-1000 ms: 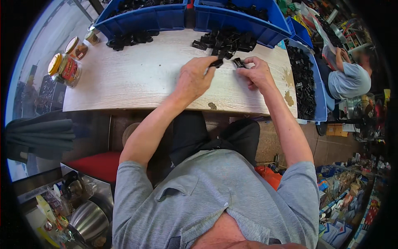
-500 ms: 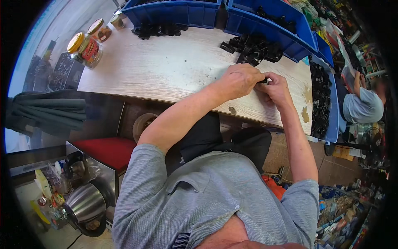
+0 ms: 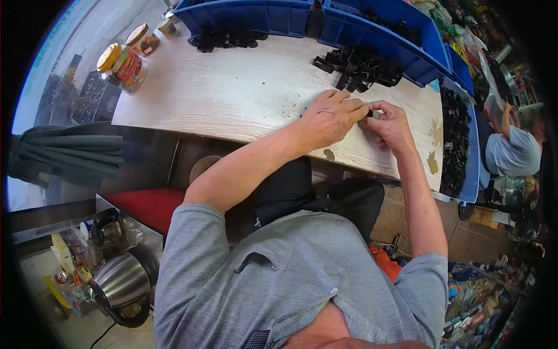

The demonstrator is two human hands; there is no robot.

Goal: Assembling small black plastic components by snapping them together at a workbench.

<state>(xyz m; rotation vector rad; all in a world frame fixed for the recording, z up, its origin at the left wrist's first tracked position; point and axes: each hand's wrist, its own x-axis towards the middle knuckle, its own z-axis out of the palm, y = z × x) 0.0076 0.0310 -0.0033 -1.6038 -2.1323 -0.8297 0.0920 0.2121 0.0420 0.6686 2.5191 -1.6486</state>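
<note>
Both my hands meet above the right half of the pale wooden table, close to its near edge. A small black part (image 3: pixel 369 115) sits between my fingertips, mostly hidden, and its exact kind cannot be made out. My right hand (image 3: pixel 392 127) pinches it between thumb and forefinger. From the left, my left hand (image 3: pixel 333 119) reaches over with its fingers bent and closed on the same part; the other fingers lie slightly apart. Just beyond my hands is a loose pile of black plastic parts (image 3: pixel 360 67).
Blue bins (image 3: pixel 383 43) with black parts line the table's far side. Another blue bin (image 3: pixel 472 174) of black parts stands at the right. A smaller black heap (image 3: pixel 226 39) and yellow-lidded jar (image 3: pixel 127 71) are far left. A person (image 3: pixel 514 148) sits at the right.
My left hand's fingers have spread and lifted a little at the black part. My left forearm has shifted slightly left. The right hand keeps its pinch.
</note>
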